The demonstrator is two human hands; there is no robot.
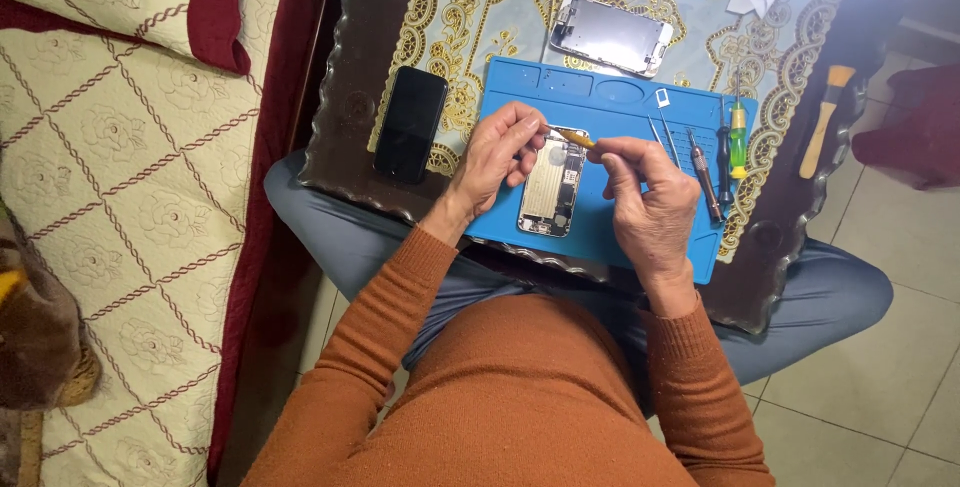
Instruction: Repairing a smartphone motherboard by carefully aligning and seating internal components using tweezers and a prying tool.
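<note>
An opened phone body (552, 190) lies on a blue repair mat (600, 107), its insides facing up. My left hand (495, 152) rests on the phone's left upper edge, fingers curled against it. My right hand (650, 197) pinches a thin orange-handled tool (575, 136) whose tip reaches the top of the phone, close to my left fingertips. Both sleeves are orange.
A black phone (410, 124) lies left of the mat, and a detached screen (611, 35) behind it. Tweezers (668, 139), a dark screwdriver (704, 178) and a green-yellow screwdriver (738, 142) sit on the mat's right side. A wooden-handled tool (824, 117) lies at the table's right edge. A patterned sofa (130, 177) stands left.
</note>
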